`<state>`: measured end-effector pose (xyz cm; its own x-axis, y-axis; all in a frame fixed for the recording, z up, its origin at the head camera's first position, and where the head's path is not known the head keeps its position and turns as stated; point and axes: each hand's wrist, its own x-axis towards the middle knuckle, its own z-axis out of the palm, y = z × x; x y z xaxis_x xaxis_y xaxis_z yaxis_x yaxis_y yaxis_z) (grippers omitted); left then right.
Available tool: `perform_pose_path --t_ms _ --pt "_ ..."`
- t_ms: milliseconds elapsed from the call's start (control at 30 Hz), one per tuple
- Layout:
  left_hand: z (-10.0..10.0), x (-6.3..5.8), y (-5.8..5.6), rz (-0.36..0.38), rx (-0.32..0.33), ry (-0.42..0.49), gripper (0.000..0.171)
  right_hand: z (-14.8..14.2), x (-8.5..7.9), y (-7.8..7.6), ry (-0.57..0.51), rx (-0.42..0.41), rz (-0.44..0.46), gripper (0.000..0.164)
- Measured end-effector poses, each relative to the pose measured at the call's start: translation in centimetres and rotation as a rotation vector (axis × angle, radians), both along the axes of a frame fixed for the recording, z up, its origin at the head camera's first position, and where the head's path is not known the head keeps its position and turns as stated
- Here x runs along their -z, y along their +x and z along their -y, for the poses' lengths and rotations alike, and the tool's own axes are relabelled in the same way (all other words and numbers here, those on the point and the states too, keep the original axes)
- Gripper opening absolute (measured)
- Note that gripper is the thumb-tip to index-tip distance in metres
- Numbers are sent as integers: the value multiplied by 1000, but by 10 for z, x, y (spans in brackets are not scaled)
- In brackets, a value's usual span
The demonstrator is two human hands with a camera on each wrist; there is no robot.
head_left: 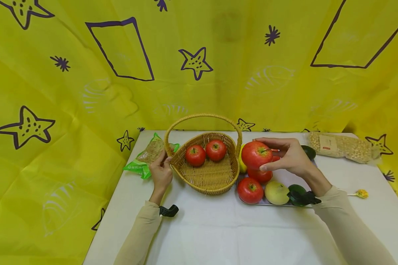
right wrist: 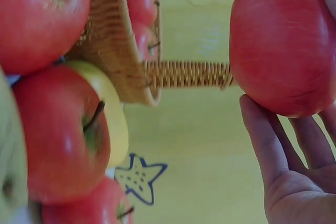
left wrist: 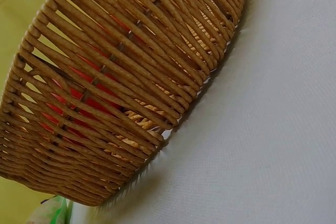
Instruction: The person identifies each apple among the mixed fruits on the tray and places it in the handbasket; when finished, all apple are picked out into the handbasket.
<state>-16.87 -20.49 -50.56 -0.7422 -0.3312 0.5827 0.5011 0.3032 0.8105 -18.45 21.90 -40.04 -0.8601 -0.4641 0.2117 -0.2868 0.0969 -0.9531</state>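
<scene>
My left hand [head_left: 161,175] grips the rim of a wicker basket [head_left: 207,182] at its left end, by the foot of the tall handle [head_left: 203,115]. Inside the basket two red apples, a left apple [head_left: 195,155] and a right apple [head_left: 216,150], sit toward the back. In the left wrist view the woven side [left wrist: 136,51] fills much of the picture, with red showing through the gaps. My right hand [head_left: 290,156] holds another red apple [head_left: 256,156] between thumb and fingers, raised over the fruit tray [head_left: 286,176] just right of the basket.
On the tray are more red apples [head_left: 250,190], a pale yellow-green round fruit [head_left: 276,193], a yellow fruit [right wrist: 113,111] and dark green produce [head_left: 297,193]. A green-edged bag [head_left: 149,154] lies left of the basket. A grain pack [head_left: 343,147] and a yellow-tipped stick [head_left: 361,194] lie at right.
</scene>
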Motion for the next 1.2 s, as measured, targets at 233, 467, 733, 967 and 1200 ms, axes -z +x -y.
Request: perform_pose_path --t_ms 233,467,733,967,1200 --pt "-1 1 -1 -27 14 26 42 19 -1 1 -5 -14 57 72" --pt "0 1 -1 7 4 33 42 37 1 0 24 -34 51 74" --pt "1 4 -2 -5 18 33 43 60 2 0 7 -86 49 76" --pt "1 3 -3 -4 23 31 43 78 4 0 13 -138 27 71" --pt "2 4 -2 -24 28 14 41 92 4 -1 32 -150 26 72"
